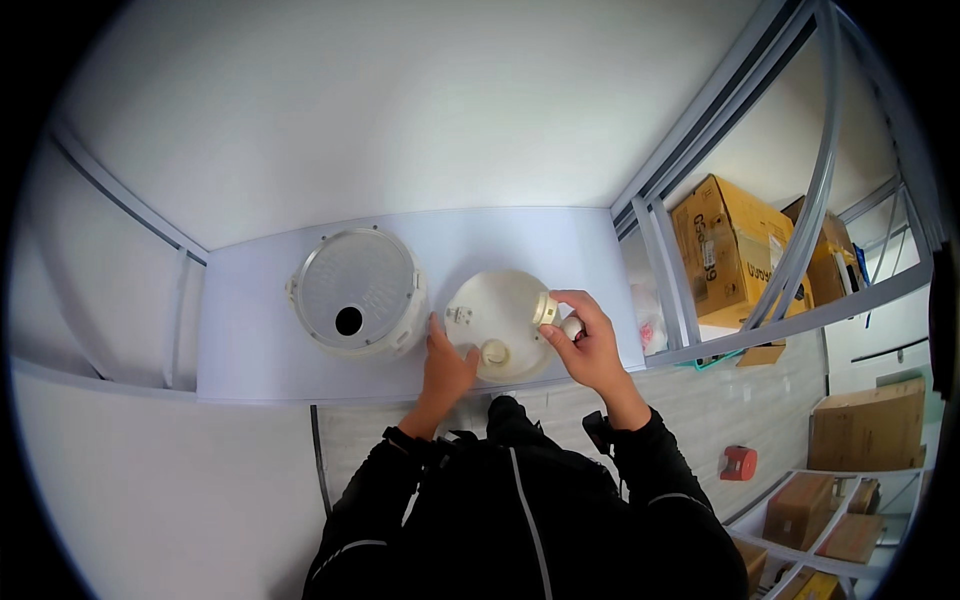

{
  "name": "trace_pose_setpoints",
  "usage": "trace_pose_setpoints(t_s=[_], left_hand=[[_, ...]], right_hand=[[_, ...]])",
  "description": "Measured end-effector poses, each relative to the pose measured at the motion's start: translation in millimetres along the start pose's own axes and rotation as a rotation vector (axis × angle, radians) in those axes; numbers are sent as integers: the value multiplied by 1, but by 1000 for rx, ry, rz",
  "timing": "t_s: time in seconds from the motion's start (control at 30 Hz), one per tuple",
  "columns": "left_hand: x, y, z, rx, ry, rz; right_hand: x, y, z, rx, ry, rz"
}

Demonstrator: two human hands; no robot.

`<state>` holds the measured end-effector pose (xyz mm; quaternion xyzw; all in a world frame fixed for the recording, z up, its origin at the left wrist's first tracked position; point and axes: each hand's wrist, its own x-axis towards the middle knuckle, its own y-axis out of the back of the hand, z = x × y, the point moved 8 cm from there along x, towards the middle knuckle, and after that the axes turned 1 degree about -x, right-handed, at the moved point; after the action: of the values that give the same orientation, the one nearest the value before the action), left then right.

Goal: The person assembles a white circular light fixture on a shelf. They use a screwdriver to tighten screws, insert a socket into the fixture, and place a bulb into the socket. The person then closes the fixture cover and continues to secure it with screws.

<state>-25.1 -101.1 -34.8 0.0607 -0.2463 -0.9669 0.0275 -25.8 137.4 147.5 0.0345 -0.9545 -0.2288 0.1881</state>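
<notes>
A shallow round off-white dish [520, 350], like a lid or basin, lies on the white table in front of me. Over its right part, my right hand [592, 348] pinches a small cream cylindrical cap [546, 309] between thumb and fingers. A rounded white piece [572, 328] shows beside that palm; whether the hand also holds it is unclear. My left hand [448, 368] is at the dish's left edge, thumb and fingers apart, with nothing visible in it. Near the dish's front sits a cream knob-like fitting [494, 352]; a small pale fitting [459, 316] is at its left.
Left of the dish stands a large round white drum [362, 280] with a grey top and a dark round hole. A metal frame [680, 270] rises beyond the table's right end, with cardboard boxes [735, 250] behind it. A red stool [739, 463] stands on the floor.
</notes>
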Motion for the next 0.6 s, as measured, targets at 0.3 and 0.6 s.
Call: trace_pose_setpoints(t_s=[0.3,0.6], left_hand=[[12,-27,-51,-441,189,1],[-1,-48,-36,-838,550,-265]], right_hand=[[-11,-9,-2,-130,67,-37],[-21,-4,-1,-118,-23,-49]])
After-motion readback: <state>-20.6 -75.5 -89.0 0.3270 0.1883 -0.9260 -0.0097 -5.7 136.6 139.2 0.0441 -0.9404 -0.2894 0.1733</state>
